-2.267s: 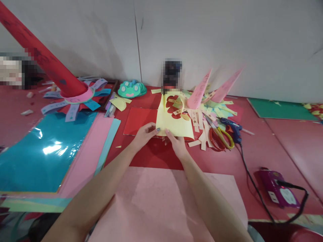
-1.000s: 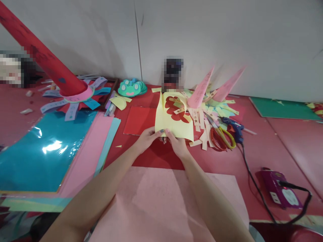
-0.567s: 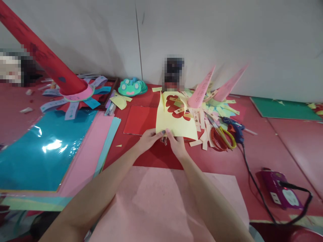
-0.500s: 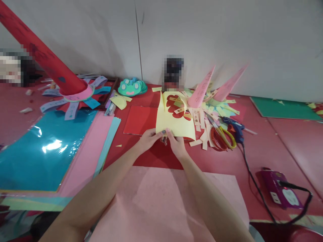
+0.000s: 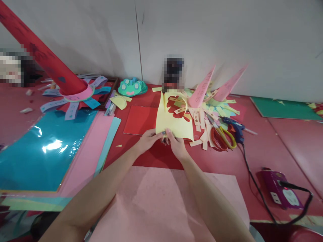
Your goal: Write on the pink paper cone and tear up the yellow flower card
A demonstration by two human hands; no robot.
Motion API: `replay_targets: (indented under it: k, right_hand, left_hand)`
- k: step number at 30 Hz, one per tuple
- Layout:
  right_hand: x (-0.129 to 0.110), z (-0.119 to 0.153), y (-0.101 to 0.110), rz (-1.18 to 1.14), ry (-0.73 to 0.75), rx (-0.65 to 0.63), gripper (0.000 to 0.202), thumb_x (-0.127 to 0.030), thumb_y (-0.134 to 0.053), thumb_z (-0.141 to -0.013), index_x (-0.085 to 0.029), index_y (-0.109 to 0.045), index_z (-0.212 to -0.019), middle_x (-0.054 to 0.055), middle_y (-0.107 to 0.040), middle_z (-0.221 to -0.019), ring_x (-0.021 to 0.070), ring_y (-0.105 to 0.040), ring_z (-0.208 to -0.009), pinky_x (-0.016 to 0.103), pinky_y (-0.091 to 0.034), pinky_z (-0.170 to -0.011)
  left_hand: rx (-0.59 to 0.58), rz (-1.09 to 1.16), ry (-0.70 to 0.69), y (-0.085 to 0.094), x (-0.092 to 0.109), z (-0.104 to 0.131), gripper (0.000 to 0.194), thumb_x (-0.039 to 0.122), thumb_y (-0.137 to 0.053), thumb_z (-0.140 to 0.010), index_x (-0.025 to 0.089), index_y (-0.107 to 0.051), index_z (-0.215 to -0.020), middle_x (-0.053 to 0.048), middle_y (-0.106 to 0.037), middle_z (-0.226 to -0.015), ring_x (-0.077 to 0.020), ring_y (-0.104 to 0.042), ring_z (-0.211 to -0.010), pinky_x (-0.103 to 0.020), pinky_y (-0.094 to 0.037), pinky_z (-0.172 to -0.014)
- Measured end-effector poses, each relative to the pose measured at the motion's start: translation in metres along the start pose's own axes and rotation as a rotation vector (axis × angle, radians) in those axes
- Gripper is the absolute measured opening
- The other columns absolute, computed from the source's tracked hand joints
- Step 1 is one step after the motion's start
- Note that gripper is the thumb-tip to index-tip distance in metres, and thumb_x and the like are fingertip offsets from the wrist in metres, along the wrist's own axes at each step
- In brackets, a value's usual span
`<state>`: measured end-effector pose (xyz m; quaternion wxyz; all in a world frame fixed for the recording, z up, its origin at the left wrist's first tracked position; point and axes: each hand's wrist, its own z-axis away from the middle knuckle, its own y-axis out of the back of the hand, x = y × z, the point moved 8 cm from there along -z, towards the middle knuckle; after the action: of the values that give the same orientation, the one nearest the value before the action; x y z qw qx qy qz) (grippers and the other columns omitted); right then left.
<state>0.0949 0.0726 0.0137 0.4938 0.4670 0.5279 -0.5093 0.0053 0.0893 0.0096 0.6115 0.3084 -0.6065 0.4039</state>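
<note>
A sheet of pale yellow paper (image 5: 174, 127) is held up between my two hands, its far end curling over. My left hand (image 5: 148, 139) pinches the near edge, thumb on top. Beside it, my right hand (image 5: 177, 143) grips the same edge, its thumb close to the left one; the fingers beneath are partly hidden. A red sheet (image 5: 141, 120) lies flat on the table behind the left hand. Red paper cutouts (image 5: 174, 106) and small strips with star marks show at the far side of the yellow paper.
Pink paper cones (image 5: 202, 90), scissors (image 5: 222, 136) and a blue glue gun (image 5: 233, 127) lie to the right, its cord running near a purple power box (image 5: 281, 188). Coloured sheets (image 5: 50, 148) and a red paper tube (image 5: 45, 50) occupy the left. Green frog cutouts (image 5: 131, 88) sit by the wall.
The yellow paper's right near corner has drawn slightly left and the sheet curves a little more. Both hands stay in nearly the same place.
</note>
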Motion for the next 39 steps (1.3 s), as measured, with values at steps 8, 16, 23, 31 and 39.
replay_targets:
  k: [8,16,23,31,39]
  right_hand:
    - [-0.002,0.001,-0.001,0.002,0.009,-0.015,0.050,-0.059,-0.045,-0.081,-0.021,-0.046,-0.048,-0.003,-0.046,-0.049,0.0099,-0.045,-0.047,0.026,-0.041,-0.052]
    - [-0.003,0.001,-0.001,-0.014,-0.012,0.002,0.052,-0.065,-0.046,-0.077,-0.021,-0.044,-0.048,-0.004,-0.039,-0.045,0.0092,-0.043,-0.045,0.025,-0.041,-0.050]
    - [0.000,0.002,0.001,-0.038,-0.009,0.006,0.049,-0.060,-0.051,-0.077,-0.021,-0.043,-0.049,-0.005,-0.038,-0.045,0.0086,-0.040,-0.045,0.025,-0.038,-0.048]
    - [0.004,0.002,0.002,-0.075,-0.033,0.032,0.047,-0.060,-0.053,-0.075,-0.021,-0.041,-0.051,-0.006,-0.034,-0.045,0.0076,-0.036,-0.042,0.025,-0.033,-0.044]
    - [0.012,0.001,0.000,-0.114,-0.021,0.029,0.046,-0.059,-0.049,-0.078,-0.021,-0.038,-0.053,-0.008,-0.032,-0.044,0.0064,-0.031,-0.038,0.023,-0.030,-0.040]
  left_hand:
    - [-0.022,0.075,-0.003,-0.001,-0.004,0.000,0.027,0.037,-0.056,-0.080,0.014,-0.058,-0.066,-0.003,-0.063,-0.065,-0.0148,-0.060,-0.064,-0.030,-0.046,-0.067]
    - [-0.053,0.059,-0.016,-0.004,-0.003,0.001,0.029,0.039,-0.054,-0.081,0.013,-0.061,-0.071,-0.005,-0.066,-0.070,-0.0150,-0.059,-0.066,-0.030,-0.046,-0.066]
    - [-0.076,0.085,-0.008,-0.006,-0.003,0.001,0.030,0.040,-0.054,-0.081,0.014,-0.057,-0.065,-0.005,-0.067,-0.070,-0.0157,-0.061,-0.069,-0.031,-0.046,-0.069]
    - [-0.041,0.037,-0.002,-0.006,0.001,0.002,0.029,0.040,-0.055,-0.079,0.015,-0.056,-0.064,-0.003,-0.064,-0.065,-0.0151,-0.059,-0.065,-0.030,-0.045,-0.067]
    - [0.017,-0.034,-0.007,-0.004,0.006,0.003,0.032,0.040,-0.053,-0.080,0.015,-0.055,-0.061,0.000,-0.059,-0.059,-0.0122,-0.055,-0.058,-0.027,-0.045,-0.062]
